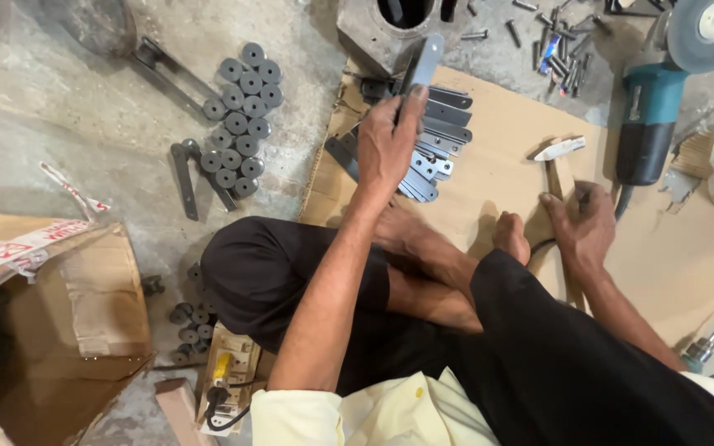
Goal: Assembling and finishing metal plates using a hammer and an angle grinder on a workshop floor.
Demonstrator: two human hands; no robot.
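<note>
Flat metal strip (421,64) stands gripped in our left hand (386,144) above the stack of strips (435,140); our right hand (582,227) clasps the hammer (557,161); many strips seem left

One head-worn camera looks steeply down, close over lap and floor (84,140).

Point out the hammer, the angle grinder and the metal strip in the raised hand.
hammer (559,149), head view, on its metal head.
angle grinder (648,116), head view, on its teal body.
metal strip (424,62), head view, on its flat face above the left hand (386,149).
</note>
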